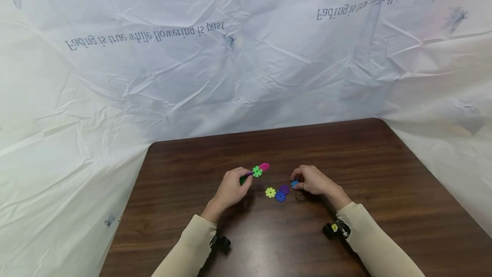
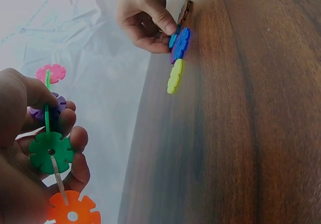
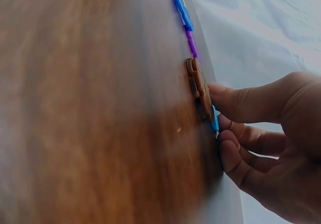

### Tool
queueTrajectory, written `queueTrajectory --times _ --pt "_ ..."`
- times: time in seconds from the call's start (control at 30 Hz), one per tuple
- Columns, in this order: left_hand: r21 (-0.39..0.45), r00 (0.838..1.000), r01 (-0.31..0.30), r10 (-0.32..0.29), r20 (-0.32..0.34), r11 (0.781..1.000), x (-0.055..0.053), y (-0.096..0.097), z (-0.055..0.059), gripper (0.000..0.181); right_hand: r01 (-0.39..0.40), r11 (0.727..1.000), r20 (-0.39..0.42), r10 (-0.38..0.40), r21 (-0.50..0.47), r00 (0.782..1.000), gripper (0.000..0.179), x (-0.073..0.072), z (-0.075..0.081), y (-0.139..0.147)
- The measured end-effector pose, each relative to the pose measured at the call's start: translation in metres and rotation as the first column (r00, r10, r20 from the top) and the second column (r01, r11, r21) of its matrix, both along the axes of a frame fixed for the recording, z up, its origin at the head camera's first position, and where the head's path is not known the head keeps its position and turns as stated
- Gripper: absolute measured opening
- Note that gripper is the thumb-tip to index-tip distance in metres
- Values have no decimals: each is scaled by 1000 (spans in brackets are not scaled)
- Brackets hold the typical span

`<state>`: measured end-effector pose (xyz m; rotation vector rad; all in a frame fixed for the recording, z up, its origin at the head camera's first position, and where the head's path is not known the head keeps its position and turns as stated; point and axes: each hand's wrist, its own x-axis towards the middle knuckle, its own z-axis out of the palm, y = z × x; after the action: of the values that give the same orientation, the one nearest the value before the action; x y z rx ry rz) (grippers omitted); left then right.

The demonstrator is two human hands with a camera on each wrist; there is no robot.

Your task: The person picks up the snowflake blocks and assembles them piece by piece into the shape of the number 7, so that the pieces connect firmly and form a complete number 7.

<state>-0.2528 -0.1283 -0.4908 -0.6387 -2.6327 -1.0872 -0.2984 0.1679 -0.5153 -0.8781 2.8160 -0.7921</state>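
My left hand holds a chain of notched plastic snowflake discs above the table. A pink disc and a light green disc stick out past its fingertips. In the left wrist view, thumb and fingers pinch the chain around a purple disc; a dark green disc, a pale disc seen edge-on and an orange disc follow below. My right hand pinches a light blue disc low over the tabletop, beside a brown disc.
Between the hands, a yellow disc, a blue disc and a purple disc lie on the dark wooden table. The blue one overlaps the purple. White printed sheeting hangs behind and beside the table.
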Motion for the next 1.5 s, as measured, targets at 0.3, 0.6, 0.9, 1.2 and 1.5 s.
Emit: queueTrajectory --times 0.3,0.6,0.9,1.2,1.5 --pt "2 1000 3 -3 -5 1000 -2 -1 -2 16 26 999 -36 -25 37 999 16 -1 -2 -2" --pt "2 1000 4 -4 -16 1000 -3 -2 -2 16 31 1000 -93 -31 -1 995 12 -2 -2 -6" --pt "24 1000 14 -14 -12 1000 -2 -3 -2 16 76 991 12 -75 -108 997 7 -5 4 -7" --pt "19 1000 -2 2 -10 1000 1 -3 -2 18 112 946 79 -92 -303 993 10 -7 19 -12" --pt "17 1000 -9 9 -25 1000 4 1 0 16 104 903 47 -93 -416 995 16 -1 37 -21"
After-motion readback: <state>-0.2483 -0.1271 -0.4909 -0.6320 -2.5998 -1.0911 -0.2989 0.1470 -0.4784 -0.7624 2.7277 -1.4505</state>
